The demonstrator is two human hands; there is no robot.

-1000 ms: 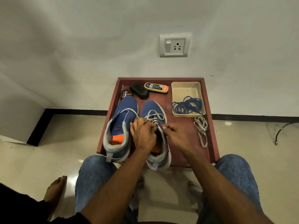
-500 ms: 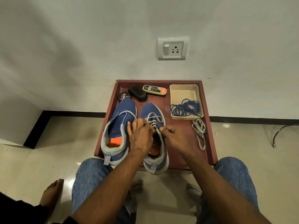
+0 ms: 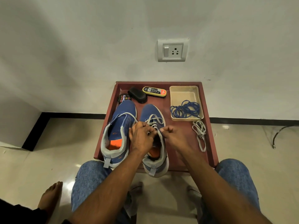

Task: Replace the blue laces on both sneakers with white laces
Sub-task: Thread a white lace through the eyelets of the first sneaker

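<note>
— Where's our white lace?
— Criss-crossed up the right sneaker, whose long axis runs away from us; the spare lace lies right of it.
— Our hands?
— Left hand and right hand flank the tongue, each seemingly pinching a lace end, equally near.

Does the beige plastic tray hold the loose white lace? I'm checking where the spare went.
No, the beige plastic tray holds only the coiled blue laces; the loose white lace lies beside it.
</note>
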